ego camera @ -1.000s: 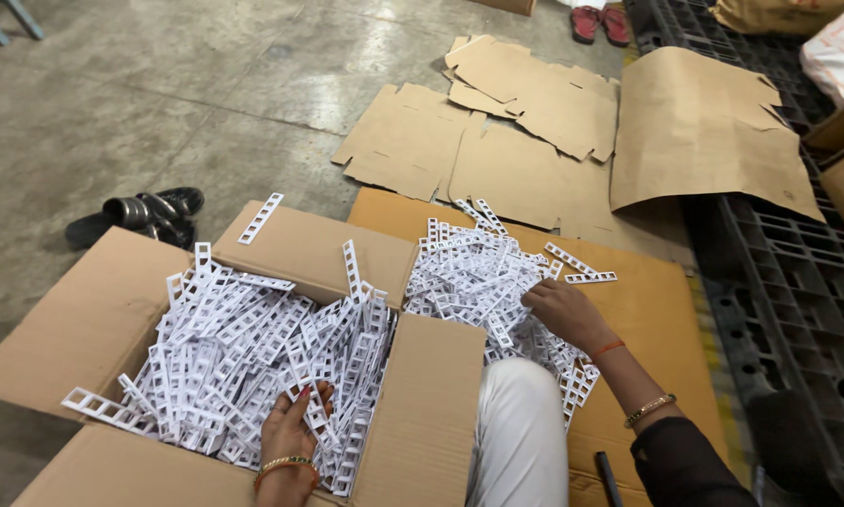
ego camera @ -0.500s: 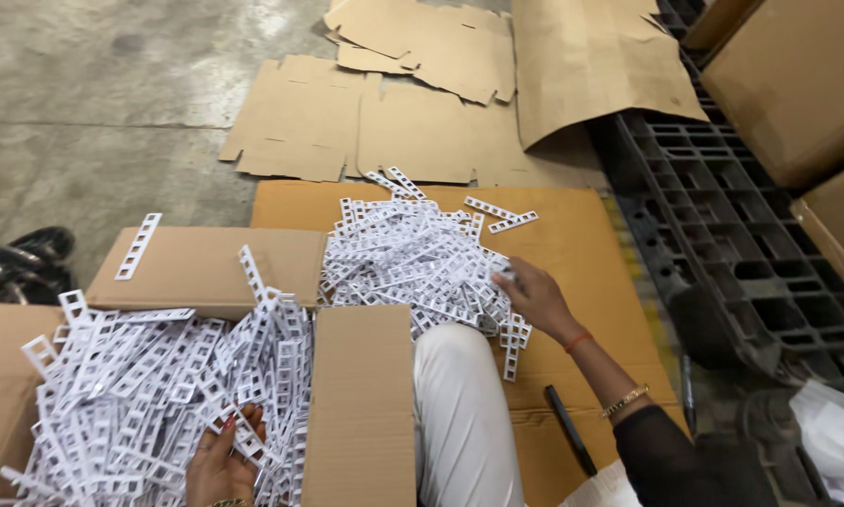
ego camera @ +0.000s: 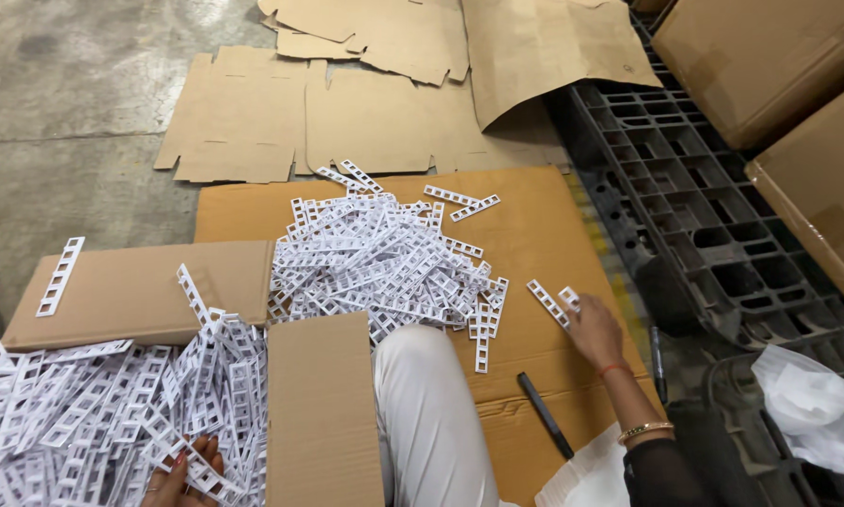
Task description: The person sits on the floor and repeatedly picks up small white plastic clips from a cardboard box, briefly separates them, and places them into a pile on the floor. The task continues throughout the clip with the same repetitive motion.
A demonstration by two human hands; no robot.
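Observation:
My right hand (ego camera: 592, 330) rests on a flat orange-brown cardboard sheet (ego camera: 525, 235), fingertips on a short white ladder-shaped plastic strip (ego camera: 547, 302) lying apart from the rest. A large pile of the same white strips (ego camera: 384, 258) lies on that sheet, left of the hand. My left hand (ego camera: 185, 472) is down inside an open cardboard box (ego camera: 140, 291), fingers buried among several white strips (ego camera: 112, 413) and curled around some. My knee in light trousers (ego camera: 431, 404) sits between the box and the sheet.
A dark marker (ego camera: 545, 414) lies on the sheet near my right wrist. A black plastic pallet (ego camera: 704, 216) with cardboard cartons (ego camera: 769, 56) is at right. Flattened cardboard (ego camera: 347, 113) covers the concrete floor beyond. White plastic bags (ego camera: 807, 394) lie at lower right.
The view has swung right. My right hand left the edge of the strip pile and moved right onto a lone strip. My left hand stays in the box.

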